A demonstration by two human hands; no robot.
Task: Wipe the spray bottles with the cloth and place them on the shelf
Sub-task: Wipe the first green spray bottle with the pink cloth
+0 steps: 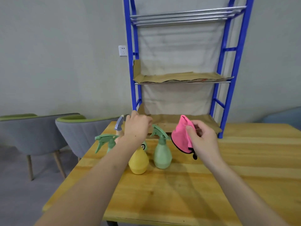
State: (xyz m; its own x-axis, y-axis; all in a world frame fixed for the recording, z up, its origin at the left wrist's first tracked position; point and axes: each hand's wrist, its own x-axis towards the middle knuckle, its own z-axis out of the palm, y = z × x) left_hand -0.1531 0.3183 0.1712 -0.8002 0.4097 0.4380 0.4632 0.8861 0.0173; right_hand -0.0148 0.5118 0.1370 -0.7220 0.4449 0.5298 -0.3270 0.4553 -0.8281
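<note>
Hovering over the wooden table point(236, 168) by a grey wall point(65, 62), right hand point(203, 139) grips pink cloth point(180, 134); left hand point(137, 128) unclear.

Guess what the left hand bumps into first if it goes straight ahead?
The left hand points at the blue shelf, so probably its bottom level's cardboard first, though depth is unclear.

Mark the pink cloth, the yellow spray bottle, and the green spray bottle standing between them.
pink cloth point(179, 136): head view, its folded outer face.
yellow spray bottle point(138, 163): head view, its round body.
green spray bottle point(162, 155): head view, its body below the neck.
</note>
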